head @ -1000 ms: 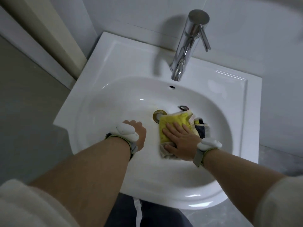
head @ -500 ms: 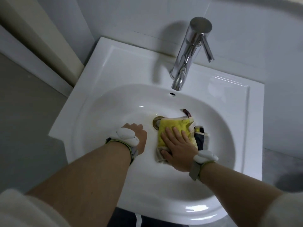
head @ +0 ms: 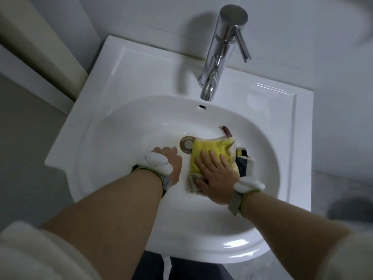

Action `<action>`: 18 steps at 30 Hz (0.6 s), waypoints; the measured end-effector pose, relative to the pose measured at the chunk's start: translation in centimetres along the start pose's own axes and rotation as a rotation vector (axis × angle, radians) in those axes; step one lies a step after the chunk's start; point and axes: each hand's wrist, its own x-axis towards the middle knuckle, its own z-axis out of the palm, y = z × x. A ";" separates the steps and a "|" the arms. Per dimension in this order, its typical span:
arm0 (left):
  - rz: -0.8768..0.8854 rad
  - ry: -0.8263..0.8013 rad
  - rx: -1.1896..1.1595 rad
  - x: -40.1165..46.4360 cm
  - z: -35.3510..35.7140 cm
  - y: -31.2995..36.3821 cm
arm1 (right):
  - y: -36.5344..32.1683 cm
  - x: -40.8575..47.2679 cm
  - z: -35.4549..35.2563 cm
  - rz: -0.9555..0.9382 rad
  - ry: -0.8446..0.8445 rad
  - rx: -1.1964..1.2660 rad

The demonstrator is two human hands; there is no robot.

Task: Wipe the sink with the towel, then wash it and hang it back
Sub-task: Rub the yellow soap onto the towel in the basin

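Note:
A yellow towel (head: 210,150) with dark and beige patches lies folded on the bottom of the white sink (head: 125,126), just right of the metal drain (head: 186,145). My right hand (head: 216,174) presses flat on the towel with straight fingers. My left hand (head: 171,162) rests in the basin left of the towel, its fingers curled under and holding nothing that I can see. Both wrists carry white trackers.
A chrome faucet (head: 220,55) rises at the back of the sink, its spout over the basin and its lever pointing right. A wall stands behind it, a door frame (head: 40,41) to the left, grey floor on both sides.
My right hand has slid the towel slightly toward the drain. My left hand has stayed put in the basin. The camera has shifted a little.

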 end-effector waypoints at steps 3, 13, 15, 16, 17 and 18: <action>0.025 0.006 -0.041 0.3 -0.4 1.8 | 0.3 -3.2 -0.1 0.030 -0.115 -0.018; 0.102 0.082 -0.088 -0.4 -0.5 5.0 | 4.6 -4.0 -2.3 0.071 -0.163 -0.228; 0.112 0.052 -0.084 -0.8 -0.5 5.4 | 3.9 -4.8 -2.0 0.111 -0.167 -0.219; 0.108 0.041 -0.076 -0.9 -0.2 5.3 | 3.4 -5.1 -1.7 0.128 -0.155 -0.204; 0.097 0.030 -0.085 -0.9 -0.4 5.5 | 2.9 -5.4 -1.5 0.152 -0.160 -0.196; 0.096 0.055 -0.087 -0.8 -0.4 5.5 | 2.5 -5.7 -1.4 0.171 -0.173 -0.179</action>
